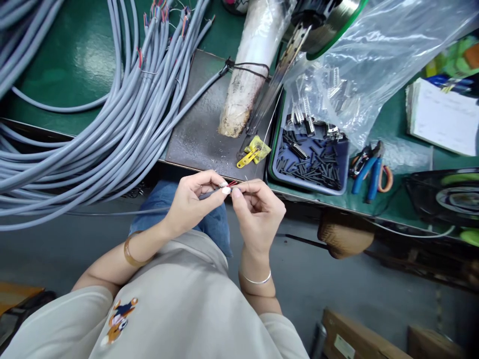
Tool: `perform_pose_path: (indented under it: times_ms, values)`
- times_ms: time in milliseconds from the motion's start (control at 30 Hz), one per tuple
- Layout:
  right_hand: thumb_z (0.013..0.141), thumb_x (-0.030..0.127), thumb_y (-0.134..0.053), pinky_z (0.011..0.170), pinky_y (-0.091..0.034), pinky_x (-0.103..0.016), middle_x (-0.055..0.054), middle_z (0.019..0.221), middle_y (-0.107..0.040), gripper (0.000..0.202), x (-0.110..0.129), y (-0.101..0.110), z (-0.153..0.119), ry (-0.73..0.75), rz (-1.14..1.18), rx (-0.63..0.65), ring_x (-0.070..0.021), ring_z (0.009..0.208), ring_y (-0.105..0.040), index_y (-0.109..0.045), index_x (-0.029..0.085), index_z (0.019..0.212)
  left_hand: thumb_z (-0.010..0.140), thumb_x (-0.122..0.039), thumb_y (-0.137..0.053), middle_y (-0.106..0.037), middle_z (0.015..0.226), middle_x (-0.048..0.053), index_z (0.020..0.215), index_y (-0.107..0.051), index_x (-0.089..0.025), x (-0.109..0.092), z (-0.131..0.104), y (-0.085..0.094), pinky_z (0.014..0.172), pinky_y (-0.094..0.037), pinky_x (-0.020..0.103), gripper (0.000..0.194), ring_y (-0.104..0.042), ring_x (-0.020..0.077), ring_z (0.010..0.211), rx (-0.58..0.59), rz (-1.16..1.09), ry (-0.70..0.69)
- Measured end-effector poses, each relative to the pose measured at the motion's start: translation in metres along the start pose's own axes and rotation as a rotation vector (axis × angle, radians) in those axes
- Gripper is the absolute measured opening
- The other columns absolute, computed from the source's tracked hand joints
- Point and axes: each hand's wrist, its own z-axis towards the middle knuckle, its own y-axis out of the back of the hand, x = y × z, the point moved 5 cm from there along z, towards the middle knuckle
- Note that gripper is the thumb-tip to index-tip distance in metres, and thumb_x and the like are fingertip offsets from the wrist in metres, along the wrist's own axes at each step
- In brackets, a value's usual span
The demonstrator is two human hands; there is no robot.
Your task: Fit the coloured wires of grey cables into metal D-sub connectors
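At the left, a bundle of grey cables (138, 114) sweeps over the green bench (90, 60), its stripped ends pointing far; at the near edge, the left hand (194, 202) pinches a grey cable (206, 194) between thumb and fingers; that cable's long axis runs left to right, tilted slightly far, and its red wires (232, 183) point right, towards the right hand (258, 209), whose thumb and forefinger are nearly closed at the tips; whether they grip a wire, I cannot tell; beyond the hands lies a dark plate (198, 139) with a yellow clip (247, 158) at its near right; next rightward, a blue tray (345, 182) holds short black tubes (322, 167); blue-handled pliers (373, 174) lie just beside it.
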Motion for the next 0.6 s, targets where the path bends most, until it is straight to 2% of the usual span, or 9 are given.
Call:
perform_pose_path:
  times_ms: [267,600]
  values:
    - [0.091,0.032,-0.068,0.049,-0.023,-0.026,0.008,0.058,-0.041,0.017,-0.0057,0.0011,0.0029,-0.079,0.017,0.063,-0.0061,0.05,-0.029,-0.071,0.02,0.078,0.079,-0.02,-0.076,-0.058,0.067,-0.003,0.074,-0.064,-0.014,-0.0006,0.0006,-0.0001,0.055,-0.042,0.016,0.013,-0.049,0.0056,0.058,0.023,-0.018,-0.011]
    - [0.091,0.027,-0.069,0.051,-0.023,-0.026,0.004,0.073,-0.059,0.01,-0.002,0.0029,0.0061,-0.006,0.017,0.046,-0.0053,0.053,-0.032,-0.073,0.021,0.084,0.077,-0.019,-0.076,-0.06,0.066,-0.002,0.071,-0.066,-0.014,0.0009,0.0007,-0.0022,0.057,-0.042,0.018,0.013,-0.05,0.0068,0.059,0.063,-0.004,0.055]
